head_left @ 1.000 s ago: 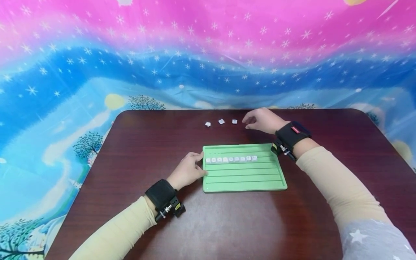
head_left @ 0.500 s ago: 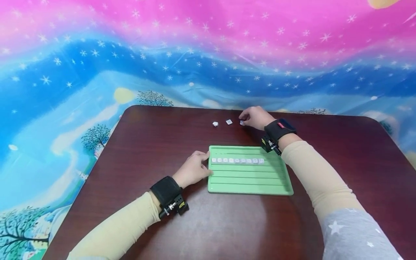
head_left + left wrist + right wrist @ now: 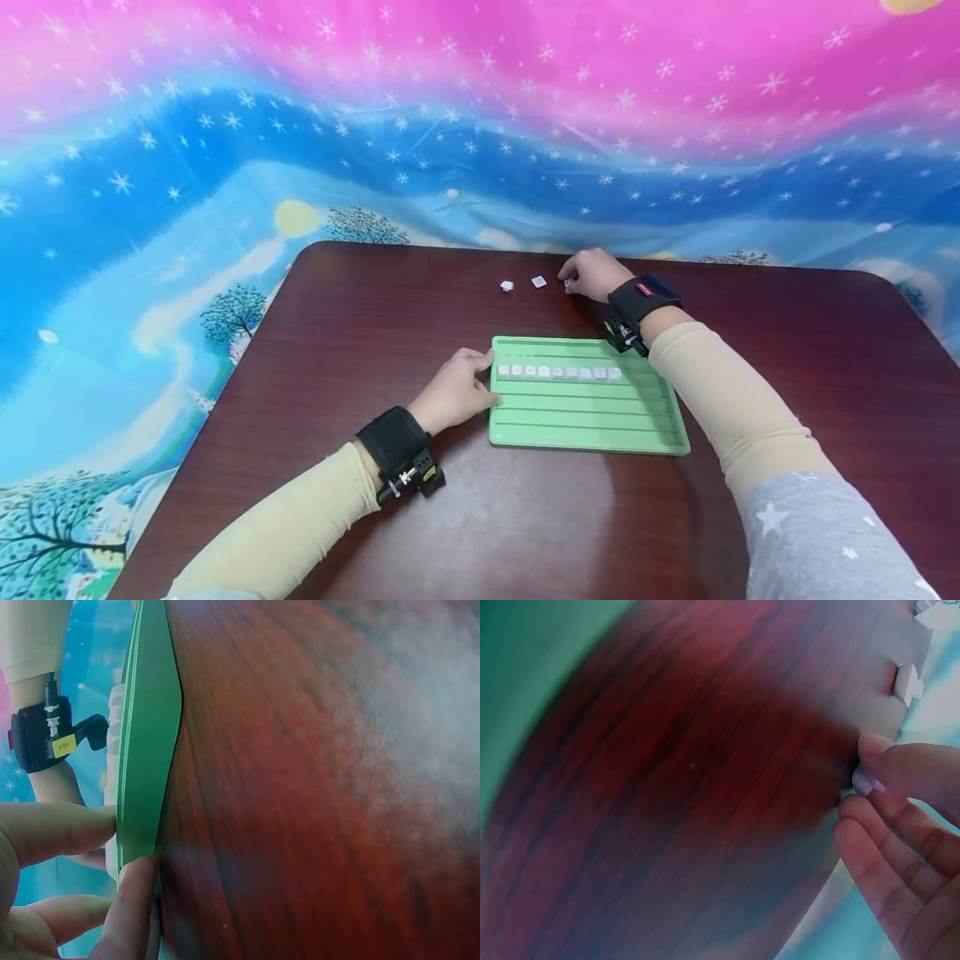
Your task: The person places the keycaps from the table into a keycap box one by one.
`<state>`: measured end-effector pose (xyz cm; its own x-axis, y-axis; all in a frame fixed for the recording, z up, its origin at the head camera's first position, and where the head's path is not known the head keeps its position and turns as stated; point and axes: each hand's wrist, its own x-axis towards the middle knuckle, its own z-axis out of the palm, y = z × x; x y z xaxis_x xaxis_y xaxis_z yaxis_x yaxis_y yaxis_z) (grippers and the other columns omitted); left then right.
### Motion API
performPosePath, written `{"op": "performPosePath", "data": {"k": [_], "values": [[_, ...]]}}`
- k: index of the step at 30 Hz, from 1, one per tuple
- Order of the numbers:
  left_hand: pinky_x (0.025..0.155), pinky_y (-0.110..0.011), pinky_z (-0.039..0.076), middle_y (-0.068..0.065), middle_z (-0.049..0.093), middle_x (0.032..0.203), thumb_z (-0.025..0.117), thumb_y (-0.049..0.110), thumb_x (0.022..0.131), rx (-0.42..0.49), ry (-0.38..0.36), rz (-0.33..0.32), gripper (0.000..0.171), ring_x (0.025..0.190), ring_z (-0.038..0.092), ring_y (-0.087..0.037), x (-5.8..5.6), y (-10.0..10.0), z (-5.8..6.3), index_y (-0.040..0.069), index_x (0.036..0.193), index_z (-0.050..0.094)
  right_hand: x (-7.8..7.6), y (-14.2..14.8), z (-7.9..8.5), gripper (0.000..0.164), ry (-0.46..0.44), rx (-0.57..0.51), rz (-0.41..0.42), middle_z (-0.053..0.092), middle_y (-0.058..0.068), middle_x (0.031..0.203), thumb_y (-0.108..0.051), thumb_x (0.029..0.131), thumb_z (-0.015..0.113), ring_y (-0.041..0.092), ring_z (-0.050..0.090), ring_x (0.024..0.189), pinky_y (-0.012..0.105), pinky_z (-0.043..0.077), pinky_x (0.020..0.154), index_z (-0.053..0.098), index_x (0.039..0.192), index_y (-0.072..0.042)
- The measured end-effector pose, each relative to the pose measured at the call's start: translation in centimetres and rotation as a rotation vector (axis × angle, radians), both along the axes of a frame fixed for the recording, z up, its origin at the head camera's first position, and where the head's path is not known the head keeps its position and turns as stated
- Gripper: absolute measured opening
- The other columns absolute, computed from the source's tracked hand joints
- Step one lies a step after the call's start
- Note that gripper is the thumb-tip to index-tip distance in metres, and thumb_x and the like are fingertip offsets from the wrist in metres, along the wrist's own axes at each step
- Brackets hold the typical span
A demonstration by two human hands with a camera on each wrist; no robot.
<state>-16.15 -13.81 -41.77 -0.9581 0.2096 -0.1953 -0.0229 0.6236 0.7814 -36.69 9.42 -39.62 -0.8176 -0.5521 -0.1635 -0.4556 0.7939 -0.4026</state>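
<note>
In the head view, my left hand [image 3: 453, 392] holds the left end of a shallow green tray [image 3: 585, 429] with ridges across it. In the left wrist view its fingertips press the green tray's edge. A row of small white keycaps [image 3: 558, 372] stands along one of the upper ridges. At the table's far side my right hand [image 3: 597, 275] pinches a white keycap [image 3: 865, 781] between thumb and fingertip, low over the wood; the fingers partly hide it. Two more keycaps lie to its left, one tilted square [image 3: 538, 282] and one farther left [image 3: 507, 286].
The dark wooden table [image 3: 375, 333] has a rounded far edge close behind the loose keycaps. A patterned pink and blue cloth [image 3: 480, 125] hangs behind it. Each wrist wears a black strap with a small camera; the right one [image 3: 626, 332] overlaps the tray's upper right corner.
My right hand has come in to the rightmost loose keycap and taken it between thumb and finger. My left hand stays at the tray's end. The head view has shifted slightly.
</note>
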Motion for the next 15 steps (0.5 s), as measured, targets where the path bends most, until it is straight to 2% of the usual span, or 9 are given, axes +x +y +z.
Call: {"op": "performPosePath", "data": {"k": [8,15], "values": [[0.072,-0.025,0.053,-0.022,0.045,0.146,0.079,0.004,0.088,-0.003,0.002,-0.01,0.075,0.074,0.062,-0.009,-0.2,0.1,0.0,-0.007,0.152,0.04,0.2,0.5,0.2,0.026,-0.016,-0.02,-0.007,0.069,0.021,0.117,0.002,0.097,0.065,0.028,0.055,0.082,0.04,0.042,0.076,0.072,0.122,0.004],[0.071,-0.025,0.053,-0.022,0.045,0.145,0.079,0.003,0.089,0.012,-0.004,0.001,0.075,0.075,0.061,-0.01,0.0,0.1,-0.2,-0.007,0.152,0.039,0.5,1.5,0.1,0.019,-0.018,-0.075,0.019,0.072,0.017,0.109,0.0,0.098,0.066,0.029,0.064,0.089,0.043,0.05,0.081,0.075,0.114,0.003]]}}
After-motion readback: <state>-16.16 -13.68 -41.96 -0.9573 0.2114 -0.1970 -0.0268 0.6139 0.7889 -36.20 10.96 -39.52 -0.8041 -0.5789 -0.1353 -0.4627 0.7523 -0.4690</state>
